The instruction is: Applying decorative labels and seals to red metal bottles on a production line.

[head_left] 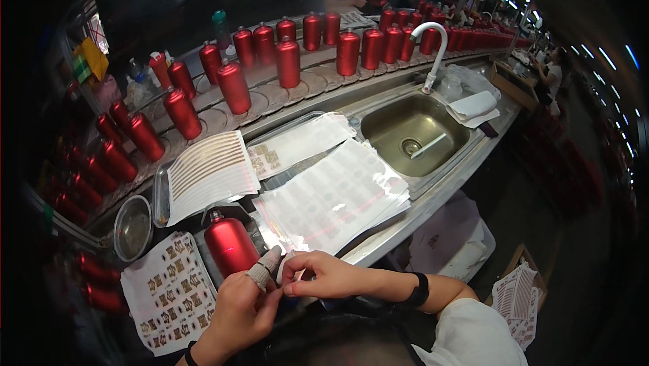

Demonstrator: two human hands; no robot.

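My left hand (245,308) is at the lower middle, a pale cover wrapped around its index finger. Its thumb and fingers are drawn together, meeting the pinched fingers of my right hand (326,275). Whatever lies between the fingertips is too small or hidden to make out. A pale cover also shows at my right fingertips. Just beyond my left hand a shiny red bottle (230,243) stands with its neck pointing away. To its left lies a sheet of brown and gold decals (170,291). Beyond my right hand is a stack of whitish translucent sheets (331,197).
A striped sheet stack (211,171) and a round bowl (133,229) lie at left. Red bottles (289,63) line a conveyor behind the counter. A steel sink (419,105) with a white faucet (436,61) is at right. Printed sheets (517,298) sit in a box below.
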